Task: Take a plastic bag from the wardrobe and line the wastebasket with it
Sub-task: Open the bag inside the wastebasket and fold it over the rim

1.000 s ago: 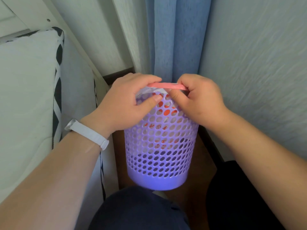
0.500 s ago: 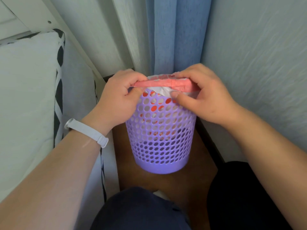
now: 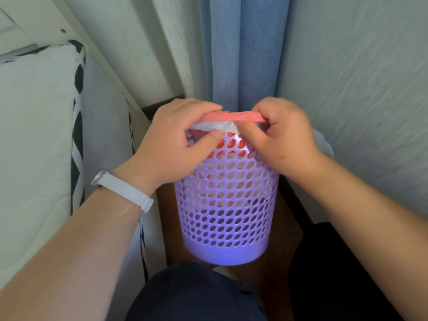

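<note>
Almost done: pinching the plastic bag (image 3: pixel 234 117) at the wastebasket (image 3: pixel 227 205) rim with left hand (image 3: pixel 171 144) and right hand (image 3: pixel 284 135). Yet to fold it down.

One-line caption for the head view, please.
Left hand and right hand pinch the pink-edged plastic bag at the rim of the purple perforated wastebasket, in front of a blue curtain.

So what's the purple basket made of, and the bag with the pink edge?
The wastebasket looks like moulded plastic: smooth, slightly shiny, with neat rows of round holes. The bag looks like thin plastic film: white, crinkled, draping softly at the rim, with a pink band on top.
</note>
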